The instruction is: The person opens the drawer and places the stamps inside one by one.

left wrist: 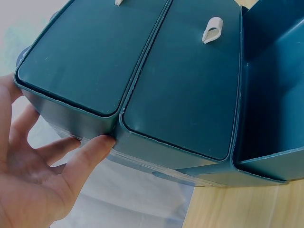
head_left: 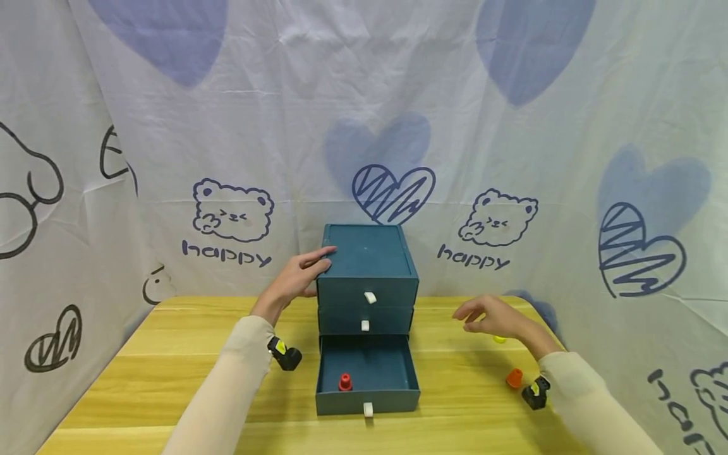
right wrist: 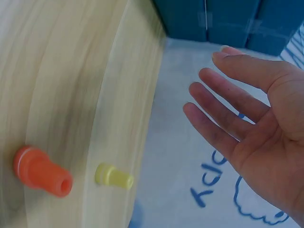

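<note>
A dark teal cabinet of three stacked drawers stands in the middle of the table. Its bottom drawer is pulled out, with a small red cone-shaped piece inside near the front left. The two drawers above are closed. My left hand rests against the cabinet's upper left side, fingers reaching over the top edge; the left wrist view shows the thumb touching the side wall. To the right, my right hand hovers above the table, fingers loosely extended and holding nothing.
An orange cone-shaped piece and a yellow one are on the table at the right, below the right hand. White tab pulls stick out from the drawer fronts. A printed cloth hangs behind and around the table.
</note>
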### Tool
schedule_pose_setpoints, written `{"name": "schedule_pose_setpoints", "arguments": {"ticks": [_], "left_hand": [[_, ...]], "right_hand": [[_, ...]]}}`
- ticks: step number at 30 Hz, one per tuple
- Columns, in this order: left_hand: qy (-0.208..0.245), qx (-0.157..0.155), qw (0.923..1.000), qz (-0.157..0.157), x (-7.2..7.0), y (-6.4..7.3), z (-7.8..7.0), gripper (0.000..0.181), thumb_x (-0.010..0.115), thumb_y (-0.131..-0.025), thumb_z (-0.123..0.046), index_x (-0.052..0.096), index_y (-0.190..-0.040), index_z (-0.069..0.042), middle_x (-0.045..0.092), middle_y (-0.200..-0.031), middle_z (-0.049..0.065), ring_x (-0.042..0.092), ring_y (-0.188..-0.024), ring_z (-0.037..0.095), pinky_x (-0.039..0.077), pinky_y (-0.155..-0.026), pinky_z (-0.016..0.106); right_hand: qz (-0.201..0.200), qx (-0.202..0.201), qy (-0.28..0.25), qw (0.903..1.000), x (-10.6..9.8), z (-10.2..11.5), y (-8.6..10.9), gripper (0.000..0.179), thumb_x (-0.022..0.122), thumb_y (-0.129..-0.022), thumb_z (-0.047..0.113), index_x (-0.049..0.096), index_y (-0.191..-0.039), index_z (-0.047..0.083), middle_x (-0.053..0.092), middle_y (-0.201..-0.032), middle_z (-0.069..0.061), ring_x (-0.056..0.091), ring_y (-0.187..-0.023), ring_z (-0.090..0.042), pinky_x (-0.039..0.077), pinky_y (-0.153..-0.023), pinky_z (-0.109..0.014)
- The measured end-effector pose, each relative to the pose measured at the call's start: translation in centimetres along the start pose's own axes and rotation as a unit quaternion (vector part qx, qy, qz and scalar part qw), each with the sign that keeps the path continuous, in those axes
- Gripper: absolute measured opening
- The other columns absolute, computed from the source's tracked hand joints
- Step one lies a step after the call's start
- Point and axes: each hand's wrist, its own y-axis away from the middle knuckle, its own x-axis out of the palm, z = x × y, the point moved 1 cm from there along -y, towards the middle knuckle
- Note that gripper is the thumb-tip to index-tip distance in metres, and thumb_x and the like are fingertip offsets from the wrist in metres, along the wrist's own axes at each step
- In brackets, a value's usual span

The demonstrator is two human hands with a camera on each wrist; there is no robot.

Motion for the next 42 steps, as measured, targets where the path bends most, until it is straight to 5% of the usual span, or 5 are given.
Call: {"name": "schedule_pose_setpoints", "arguments": {"ticks": [10,20,34,42], "left_hand": [[0.002,0.002,1.0000,-0.002,0.1,0.0,0.1,0.053,0.050,-0.110,-0.035,0.040,-0.160,-0.023,0.021,-0.173,0.012,0.027,-0.156,0.042,0.042,-0.111,0.069],[-0.001,0.001,1.0000,-0.003,0.0,0.2,0.0,0.053,0.050,-0.110,-0.036,0.040,-0.160,-0.023,0.021,-0.173,0.013,0.027,-0.156,0.042,0.043,-0.110,0.068],[-0.002,0.002,1.0000,-0.006,0.1,0.1,0.1,0.052,0.050,-0.110,-0.035,0.042,-0.160,-0.023,0.024,-0.172,0.013,0.028,-0.156,0.042,0.043,-0.110,0.069],[0.000,-0.001,1.0000,-0.007,0.1,0.1,0.0,0.052,0.050,-0.109,-0.035,0.042,-0.159,-0.024,0.023,-0.173,0.012,0.028,-0.156,0.042,0.042,-0.111,0.069]], "right_hand": [[-0.044,0.057,0.016,0.9973,-0.6,-2.3,1.3,0.022,0.073,-0.093,0.005,0.077,-0.114,0.004,0.077,-0.113,-0.015,0.073,-0.101,-0.032,0.062,-0.086,-0.043],[-0.077,0.060,0.029,0.9948,-0.8,-4.3,2.0,0.020,0.077,-0.089,0.004,0.077,-0.109,0.002,0.079,-0.107,-0.016,0.074,-0.099,-0.035,0.061,-0.089,-0.051],[-0.084,0.089,0.007,0.9925,-0.6,-6.6,3.3,0.023,0.077,-0.084,-0.002,0.076,-0.107,-0.004,0.077,-0.106,-0.023,0.073,-0.097,-0.040,0.061,-0.079,-0.030],[-0.085,0.104,-0.003,0.9910,-0.3,-8.3,3.8,0.027,0.075,-0.084,-0.005,0.071,-0.110,-0.013,0.072,-0.108,-0.033,0.072,-0.097,-0.047,0.064,-0.081,-0.046]]}}
